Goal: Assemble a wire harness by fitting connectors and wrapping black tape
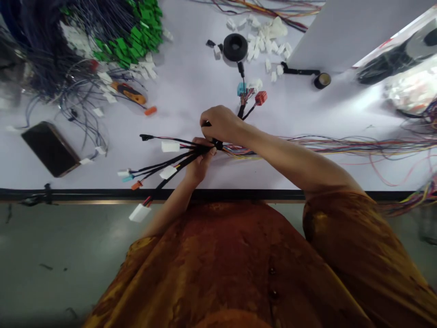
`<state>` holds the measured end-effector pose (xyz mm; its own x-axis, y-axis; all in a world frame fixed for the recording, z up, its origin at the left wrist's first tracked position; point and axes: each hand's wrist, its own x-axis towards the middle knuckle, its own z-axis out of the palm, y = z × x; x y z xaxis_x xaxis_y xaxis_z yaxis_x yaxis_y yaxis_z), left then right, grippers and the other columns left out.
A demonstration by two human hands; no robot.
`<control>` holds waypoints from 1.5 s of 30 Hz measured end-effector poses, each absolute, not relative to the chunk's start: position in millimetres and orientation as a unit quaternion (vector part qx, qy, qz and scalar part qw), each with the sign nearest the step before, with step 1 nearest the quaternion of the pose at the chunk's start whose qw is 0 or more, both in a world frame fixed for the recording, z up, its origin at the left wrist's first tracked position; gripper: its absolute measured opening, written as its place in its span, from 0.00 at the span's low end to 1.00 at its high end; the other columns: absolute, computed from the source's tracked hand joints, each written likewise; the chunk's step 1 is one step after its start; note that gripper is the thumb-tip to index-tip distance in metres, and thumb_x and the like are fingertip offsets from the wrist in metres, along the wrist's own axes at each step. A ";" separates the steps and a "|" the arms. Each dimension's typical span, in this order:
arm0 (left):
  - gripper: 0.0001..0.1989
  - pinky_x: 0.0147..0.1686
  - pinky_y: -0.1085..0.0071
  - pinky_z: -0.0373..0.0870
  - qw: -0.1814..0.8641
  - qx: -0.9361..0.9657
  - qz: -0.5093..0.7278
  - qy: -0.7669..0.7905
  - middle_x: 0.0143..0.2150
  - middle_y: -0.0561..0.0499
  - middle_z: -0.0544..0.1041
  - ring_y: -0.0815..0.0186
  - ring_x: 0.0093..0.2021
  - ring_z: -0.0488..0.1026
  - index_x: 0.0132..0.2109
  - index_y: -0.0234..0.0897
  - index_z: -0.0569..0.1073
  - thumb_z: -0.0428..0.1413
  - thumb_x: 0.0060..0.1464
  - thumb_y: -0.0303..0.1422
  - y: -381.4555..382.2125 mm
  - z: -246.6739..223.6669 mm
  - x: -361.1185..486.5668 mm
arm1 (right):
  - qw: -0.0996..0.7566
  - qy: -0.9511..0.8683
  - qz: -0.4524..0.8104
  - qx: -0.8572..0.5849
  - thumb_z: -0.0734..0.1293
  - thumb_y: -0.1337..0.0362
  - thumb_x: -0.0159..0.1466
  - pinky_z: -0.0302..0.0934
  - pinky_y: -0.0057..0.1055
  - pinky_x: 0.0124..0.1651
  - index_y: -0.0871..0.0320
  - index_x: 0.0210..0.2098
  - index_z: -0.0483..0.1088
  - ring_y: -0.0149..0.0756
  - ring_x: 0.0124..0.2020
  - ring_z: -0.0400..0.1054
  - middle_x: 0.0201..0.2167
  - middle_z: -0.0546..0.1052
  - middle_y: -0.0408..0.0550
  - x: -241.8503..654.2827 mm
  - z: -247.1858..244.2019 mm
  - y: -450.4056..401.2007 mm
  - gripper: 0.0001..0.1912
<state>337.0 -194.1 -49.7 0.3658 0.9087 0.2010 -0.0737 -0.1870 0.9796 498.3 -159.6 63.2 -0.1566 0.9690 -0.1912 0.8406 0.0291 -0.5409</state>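
Observation:
My left hand (199,165) is closed around a wire harness (180,160) near the table's front edge, where several black-wrapped branches come together. The branches fan out to the left and end in white, light blue and orange connectors, with a large white connector (139,212) hanging past the edge. Just above the junction, my right hand (220,122) is pinched on black tape (206,124), which runs down to the black-wrapped junction (217,145). Loose coloured wires (307,145) extend from there to the right. Behind my right hand, a branch ends in a red connector (261,98) and a blue connector (241,88).
A black tape roll (235,47) lies at the back beside loose white connectors (262,38). Bundled wires with green connectors (134,41), an orange-black cutter (129,93) and a phone (51,149) are on the left. At the right stand a white panel (341,34) and a small roll (322,80).

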 end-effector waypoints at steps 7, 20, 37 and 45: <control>0.16 0.19 0.79 0.64 0.608 0.532 0.430 0.404 0.25 0.55 0.73 0.73 0.22 0.72 0.38 0.37 0.73 0.65 0.55 0.44 -192.0 -36.7 341.4 | 0.279 -0.631 0.256 -0.677 0.62 0.64 0.67 0.62 0.34 0.48 0.61 0.50 0.76 0.39 0.43 0.73 0.41 0.81 0.51 498.8 58.8 -222.0 0.16; 0.19 0.18 0.80 0.68 0.659 0.475 0.423 0.402 0.22 0.59 0.72 0.74 0.18 0.71 0.37 0.39 0.71 0.68 0.51 0.47 -190.7 -10.3 348.8 | 0.283 -0.629 0.299 -0.660 0.63 0.67 0.68 0.64 0.46 0.63 0.56 0.66 0.64 0.47 0.60 0.69 0.61 0.73 0.57 462.1 -4.3 -304.8 0.27; 0.23 0.32 0.73 0.82 0.710 0.412 0.428 0.377 0.29 0.57 0.79 0.69 0.26 0.80 0.36 0.38 0.67 0.70 0.48 0.47 -201.7 -4.7 346.3 | 0.186 -0.560 0.642 -0.490 0.73 0.62 0.54 0.67 0.30 0.39 0.54 0.39 0.80 0.33 0.33 0.73 0.33 0.82 0.42 576.6 9.1 -179.2 0.12; 0.22 0.31 0.72 0.80 0.712 0.429 0.396 0.391 0.28 0.54 0.79 0.69 0.26 0.79 0.35 0.37 0.69 0.70 0.46 0.46 -194.9 -17.9 344.9 | 0.195 -0.687 0.373 -0.592 0.74 0.63 0.56 0.60 0.32 0.41 0.57 0.32 0.79 0.36 0.36 0.71 0.29 0.77 0.43 549.5 64.4 -190.9 0.05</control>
